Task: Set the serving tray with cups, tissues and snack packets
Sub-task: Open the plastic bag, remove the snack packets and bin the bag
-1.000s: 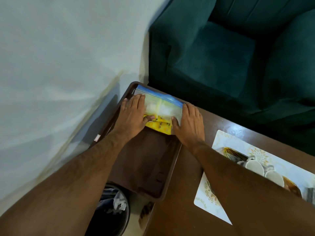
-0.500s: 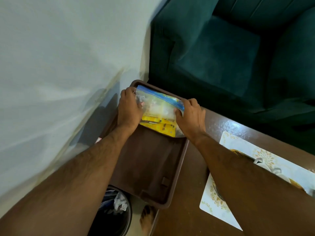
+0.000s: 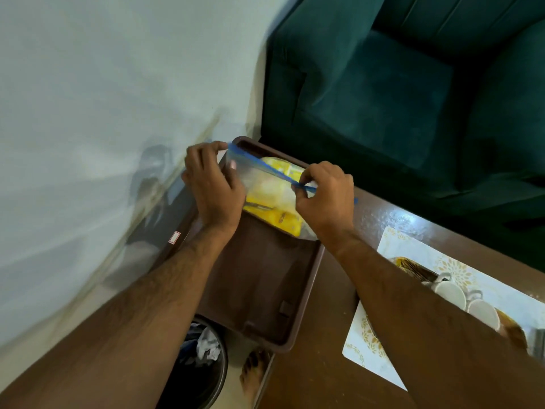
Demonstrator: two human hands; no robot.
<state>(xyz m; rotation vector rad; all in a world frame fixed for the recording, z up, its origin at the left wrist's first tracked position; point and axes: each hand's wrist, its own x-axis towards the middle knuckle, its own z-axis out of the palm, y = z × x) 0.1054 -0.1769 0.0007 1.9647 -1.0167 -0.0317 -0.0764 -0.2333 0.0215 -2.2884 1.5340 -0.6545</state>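
A brown serving tray [image 3: 259, 287] lies at the table's left corner, partly overhanging the edge. At its far end a clear zip bag with a blue seal strip [image 3: 265, 184] stands tilted up, with yellow snack packets inside. My left hand [image 3: 211, 187] grips the bag's left top corner. My right hand [image 3: 323, 196] pinches the blue strip at the right end. Two white cups [image 3: 460, 299] sit on a patterned placemat [image 3: 442, 261] to the right, partly hidden by my right forearm.
A dark green sofa [image 3: 398, 84] stands behind the wooden table [image 3: 333, 293]. A black bin with crumpled paper [image 3: 200, 358] is on the floor below the tray, beside a bare foot [image 3: 253, 370]. A white wall fills the left.
The bag went from lying flat under my palms to being lifted at its top edge. Both hands now pinch the blue seal strip, and the view has shifted slightly.
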